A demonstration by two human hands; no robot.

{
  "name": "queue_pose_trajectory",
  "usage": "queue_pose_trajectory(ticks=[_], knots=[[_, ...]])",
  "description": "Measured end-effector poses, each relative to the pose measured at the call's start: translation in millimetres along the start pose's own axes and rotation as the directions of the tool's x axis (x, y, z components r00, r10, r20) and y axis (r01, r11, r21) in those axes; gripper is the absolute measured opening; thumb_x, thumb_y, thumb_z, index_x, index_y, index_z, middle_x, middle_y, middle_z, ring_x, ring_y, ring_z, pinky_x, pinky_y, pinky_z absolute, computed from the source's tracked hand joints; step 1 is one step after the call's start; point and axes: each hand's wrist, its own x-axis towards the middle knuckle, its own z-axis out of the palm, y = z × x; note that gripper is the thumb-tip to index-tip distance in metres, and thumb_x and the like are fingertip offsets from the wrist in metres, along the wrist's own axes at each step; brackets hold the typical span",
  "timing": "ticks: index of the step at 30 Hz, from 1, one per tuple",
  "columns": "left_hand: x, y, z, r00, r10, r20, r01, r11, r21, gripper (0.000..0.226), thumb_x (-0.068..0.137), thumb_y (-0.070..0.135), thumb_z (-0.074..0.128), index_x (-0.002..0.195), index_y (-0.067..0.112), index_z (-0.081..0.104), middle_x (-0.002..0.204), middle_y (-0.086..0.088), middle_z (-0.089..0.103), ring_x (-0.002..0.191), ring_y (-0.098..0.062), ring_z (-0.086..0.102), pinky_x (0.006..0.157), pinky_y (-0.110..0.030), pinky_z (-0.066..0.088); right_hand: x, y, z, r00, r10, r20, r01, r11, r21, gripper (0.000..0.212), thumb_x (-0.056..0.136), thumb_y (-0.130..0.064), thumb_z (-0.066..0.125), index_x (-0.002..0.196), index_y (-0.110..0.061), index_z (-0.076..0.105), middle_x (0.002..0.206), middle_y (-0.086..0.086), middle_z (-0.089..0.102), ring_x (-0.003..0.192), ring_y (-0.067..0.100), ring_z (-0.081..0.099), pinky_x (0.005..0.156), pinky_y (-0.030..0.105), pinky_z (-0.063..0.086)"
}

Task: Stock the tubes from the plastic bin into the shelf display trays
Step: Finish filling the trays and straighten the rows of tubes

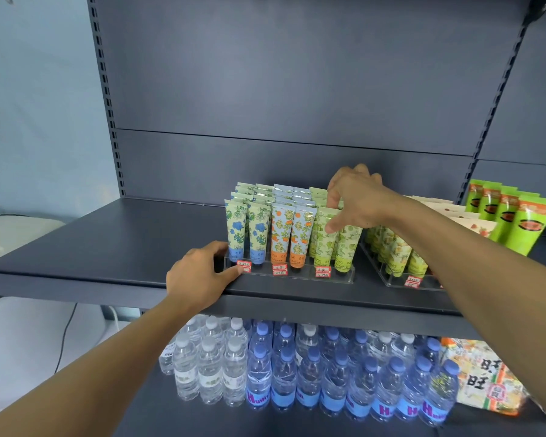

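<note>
The person stands square to the dark shelf (108, 247), both arms reaching in. The left hand (199, 275) grips the front left corner of the clear display tray (344, 275), thumb along its front edge and fingers (218, 247) curled round its side wall. My guess is that it is there to brace the tray so it does not slide on the smooth shelf while the other hand works.

The right hand (356, 197) reaches over the green row of tubes (323, 244) at the tray's right side. Its fingers are curled down among the tube tops and its thumb presses against the face of a front tube. It seems to be seating a tube or squaring the row, though whether it pinches 1 tube in particular I cannot tell.

The tubes stand cap down, crimped ends up, so the printed fronts face out above the red price tags (244, 264). They are sorted by pattern: blue-flower tubes (236, 228) at the left, orange-fruit tubes (281, 231) in the middle, green at the right. The tray looks nearly full.

A 2nd tray (397, 283) with more tubes sits just beside it to the right, partly hidden by the right forearm. The plastic bin is not in view. Water bottles (259, 373) fill the shelf below.
</note>
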Motion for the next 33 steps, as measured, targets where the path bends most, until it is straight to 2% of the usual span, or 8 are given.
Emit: queue_pose_trajectory(ticks=[5, 17, 26, 33], knots=[[0.1, 0.0, -0.5, 1.0, -0.001, 0.003, 0.001, 1.0, 0.011, 0.048, 0.08, 0.058, 0.06, 0.123, 0.042, 0.051, 0.118, 0.017, 0.062, 0.109, -0.013, 0.057, 0.073, -0.028, 0.045, 1.2, 0.4, 4.7, 1.0, 0.008, -0.021, -0.006, 0.997, 0.073, 0.043, 0.067, -0.035, 0.082, 0.096, -0.006, 0.07, 0.124, 0.003, 0.049, 0.12, 0.025, 0.032, 0.096, 0.037, 0.027], [0.5, 0.0, -0.1, 1.0, -0.002, 0.002, 0.002, 0.999, 0.032, 0.05, 0.08, 0.058, 0.059, 0.126, 0.042, 0.049, 0.121, 0.013, 0.061, 0.112, -0.015, 0.056, 0.077, -0.03, 0.046, 0.3, -5.3, 2.2, 0.999, 0.022, -0.031, -0.022, 1.0, 0.009, 0.042, 0.069, -0.035, 0.081, 0.099, -0.008, 0.069, 0.123, 0.005, 0.05, 0.121, 0.027, 0.033, 0.095, 0.038, 0.03], [0.4, -0.4, -0.7, 1.0, 0.002, 0.004, -0.002, 1.0, 0.029, 0.05, 0.08, 0.057, 0.06, 0.126, 0.041, 0.049, 0.12, 0.014, 0.062, 0.111, -0.014, 0.056, 0.077, -0.031, 0.048, 0.3, -3.1, 3.0, 0.999, 0.032, -0.021, -0.032, 0.999, 0.01, 0.052, 0.068, -0.038, 0.081, 0.105, -0.003, 0.069, 0.123, 0.008, 0.053, 0.118, 0.027, 0.036, 0.092, 0.038, 0.031], [-0.5, 1.4, -1.7, 1.0, 0.013, 0.004, -0.013, 1.0, 0.021, 0.047, 0.08, 0.057, 0.059, 0.124, 0.041, 0.05, 0.118, 0.014, 0.062, 0.111, -0.014, 0.056, 0.076, -0.03, 0.046, -8.2, -2.2, -0.1, 0.998, 0.011, -0.06, -0.007, 0.998, 0.07, 0.049, 0.069, -0.038, 0.08, 0.112, -0.024, 0.061, 0.132, 0.005, 0.043, 0.128, 0.028, 0.03, 0.1, 0.04, 0.027]])
